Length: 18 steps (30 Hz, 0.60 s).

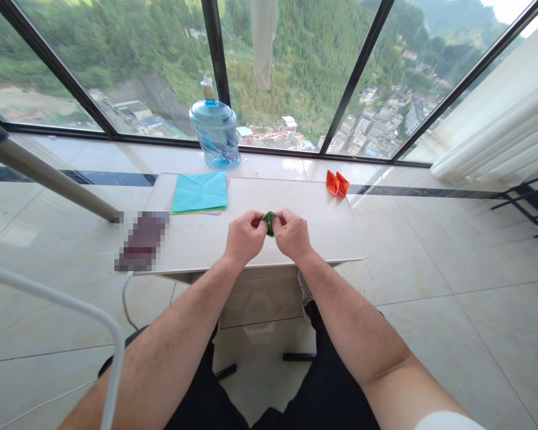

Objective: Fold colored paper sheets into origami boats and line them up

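Both of my hands meet above the middle of a low white table (188, 246). Between them is a small folded piece of green paper (269, 223). My left hand (245, 234) pinches its left side, and my right hand (292, 233) pinches its right side. Part of the paper is hidden behind the fingers and thumbs. Toward the table's far right corner sits a folded orange paper piece (337, 183) with two pointed parts. A stack of coloured paper sheets (199, 192), light blue on top, lies at the far left.
A blurred-out phone-like object (142, 242) with a cable is at the table's left edge. A large blue water bottle (214, 134) stands behind the table by the window. A grey pole (54, 173) and a white tube (72, 298) cross the left side.
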{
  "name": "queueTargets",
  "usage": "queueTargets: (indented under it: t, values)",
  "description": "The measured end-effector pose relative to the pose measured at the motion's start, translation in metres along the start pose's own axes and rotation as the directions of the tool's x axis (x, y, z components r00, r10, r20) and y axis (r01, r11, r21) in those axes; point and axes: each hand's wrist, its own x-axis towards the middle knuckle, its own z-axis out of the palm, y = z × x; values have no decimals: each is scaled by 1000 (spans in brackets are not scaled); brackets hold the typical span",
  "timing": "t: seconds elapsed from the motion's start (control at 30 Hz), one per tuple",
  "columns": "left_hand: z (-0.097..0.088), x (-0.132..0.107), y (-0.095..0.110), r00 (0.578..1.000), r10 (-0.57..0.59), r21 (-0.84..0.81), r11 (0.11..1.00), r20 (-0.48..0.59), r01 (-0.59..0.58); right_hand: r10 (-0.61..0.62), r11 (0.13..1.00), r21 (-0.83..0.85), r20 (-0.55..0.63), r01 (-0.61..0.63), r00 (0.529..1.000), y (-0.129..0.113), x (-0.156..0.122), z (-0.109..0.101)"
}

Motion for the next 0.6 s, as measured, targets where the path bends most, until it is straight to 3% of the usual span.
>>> queueTargets:
  t: [0.4, 0.6]
  values:
    - [-2, 0, -2, 998, 56, 121, 991, 6, -57, -6, 992, -129, 51, 13, 999, -5, 1, -3]
    - [-3, 1, -2, 991, 120, 330, 935, 54, -131, -82, 897, -428, 87, 111, 993, -12, -4, -5]
